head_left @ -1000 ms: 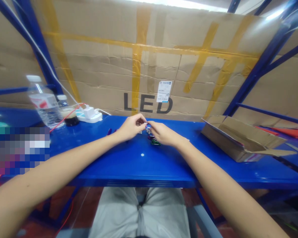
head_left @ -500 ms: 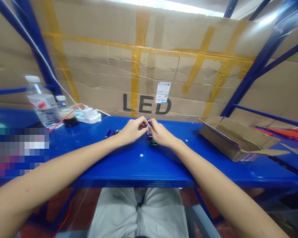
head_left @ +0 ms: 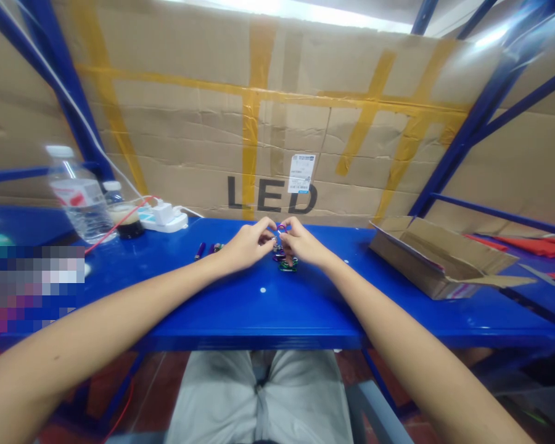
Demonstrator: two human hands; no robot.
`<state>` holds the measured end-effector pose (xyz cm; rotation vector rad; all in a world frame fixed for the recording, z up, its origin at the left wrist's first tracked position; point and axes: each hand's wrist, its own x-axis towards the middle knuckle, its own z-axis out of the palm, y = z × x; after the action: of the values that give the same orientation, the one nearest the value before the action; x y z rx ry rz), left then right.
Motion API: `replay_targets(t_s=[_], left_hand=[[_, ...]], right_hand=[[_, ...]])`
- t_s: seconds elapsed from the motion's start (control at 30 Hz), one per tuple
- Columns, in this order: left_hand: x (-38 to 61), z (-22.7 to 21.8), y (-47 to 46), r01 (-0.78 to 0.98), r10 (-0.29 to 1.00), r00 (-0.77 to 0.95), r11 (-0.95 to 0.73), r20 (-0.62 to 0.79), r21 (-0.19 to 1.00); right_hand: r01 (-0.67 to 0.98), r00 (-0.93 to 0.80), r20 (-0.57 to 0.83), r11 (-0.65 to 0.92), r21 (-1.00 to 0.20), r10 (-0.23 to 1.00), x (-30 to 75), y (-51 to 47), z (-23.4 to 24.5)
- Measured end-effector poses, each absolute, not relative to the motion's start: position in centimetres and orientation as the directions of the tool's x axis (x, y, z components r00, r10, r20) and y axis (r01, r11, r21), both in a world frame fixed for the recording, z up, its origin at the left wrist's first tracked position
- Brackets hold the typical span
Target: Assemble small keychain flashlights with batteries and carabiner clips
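Observation:
Both of my hands meet above the middle of the blue table point(head_left: 203, 314). My right hand point(head_left: 303, 243) pinches a small purple carabiner-like loop point(head_left: 282, 227) between thumb and forefinger. Close beside it on the left, my left hand point(head_left: 250, 243) has its thumb and forefinger closed at a small shiny piece, too small to make out. Under the fingertips lies a small cluster of shiny metal pieces, with a green carabiner-like loop point(head_left: 288, 266) nearest me. Left of my left hand lie a slim purple tube point(head_left: 200, 251) and several small dark pieces point(head_left: 216, 248), partly hidden by that hand.
An open cardboard box point(head_left: 425, 262) stands on the right, with orange-red material point(head_left: 527, 245) beyond it. At left are a water bottle point(head_left: 81, 197), a smaller bottle of dark liquid point(head_left: 128, 225) and a white power strip point(head_left: 166, 221). A large cardboard sheet point(head_left: 189, 135) forms the back.
My fingertips have drawn slightly apart, and the purple loop now shows upright in my right hand. The green loop on the table is less covered. The view has shifted slightly.

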<state>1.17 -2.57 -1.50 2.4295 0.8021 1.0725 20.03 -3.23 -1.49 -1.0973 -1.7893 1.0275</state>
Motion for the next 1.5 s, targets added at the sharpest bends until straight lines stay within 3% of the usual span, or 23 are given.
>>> replay_targets(t_s=[0.13,0.3,0.4,0.5,0.67,0.77,0.93,1.07,1.13,1.23,1.37,1.5], left_hand=[[0.9,-1.7,-1.9,0.480,0.641,0.533,-0.766,0.552,0.426],[0.6,-1.9,-0.9,0.505,0.711,0.513,-0.703,0.481,0.501],[0.7,-2.1,-0.2,0.555,0.728,0.532,-0.685,0.433,0.471],[1.0,-2.2,0.6,0.608,0.693,0.597,-0.720,0.405,0.335],[1.4,-2.5,1.1,0.634,0.606,0.692,-0.770,0.393,0.073],[1.8,-2.8,1.0,0.635,0.591,0.723,-0.773,0.357,-0.006],[1.7,-2.8,1.2,0.664,0.645,0.647,-0.739,0.408,0.116],[-0.1,-1.3,1.7,0.700,0.661,0.578,-0.703,0.478,0.125],[-1.6,-0.3,2.1,0.726,0.675,0.532,-0.674,0.511,0.134],[-4.2,1.0,2.9,0.789,0.736,0.400,-0.579,0.546,0.203],[-7.4,1.4,4.8,0.879,0.810,0.227,-0.409,0.540,0.245],[-9.8,0.2,6.8,0.953,0.911,0.184,-0.257,0.369,0.158]], right_hand=[[0.267,-0.198,0.252,0.300,-0.916,0.947,21.3,-2.4,-1.0],[0.368,-0.108,0.173,0.201,-0.908,0.979,22.6,-2.1,-0.1],[0.418,-0.113,0.136,0.171,-0.892,0.984,22.9,-2.3,0.2],[0.488,-0.151,0.139,0.196,-0.851,0.979,23.1,-2.2,0.2],[0.705,-0.186,0.197,0.270,-0.656,0.963,23.7,-2.0,0.1],[0.762,-0.211,0.147,0.256,-0.595,0.967,23.6,-2.2,0.1],[0.706,-0.327,0.023,0.260,-0.659,0.945,22.7,-2.8,0.0],[0.670,-0.344,0.026,0.264,-0.694,0.939,22.3,-2.7,-0.7],[0.690,-0.358,0.061,0.308,-0.655,0.932,22.5,-2.6,-0.9],[0.735,-0.317,0.226,0.389,-0.556,0.921,23.2,-2.2,-0.6],[0.798,-0.168,0.338,0.329,-0.505,0.926,24.7,-1.3,-0.5],[0.830,-0.094,0.226,0.202,-0.520,0.970,26.5,0.0,-1.6]])
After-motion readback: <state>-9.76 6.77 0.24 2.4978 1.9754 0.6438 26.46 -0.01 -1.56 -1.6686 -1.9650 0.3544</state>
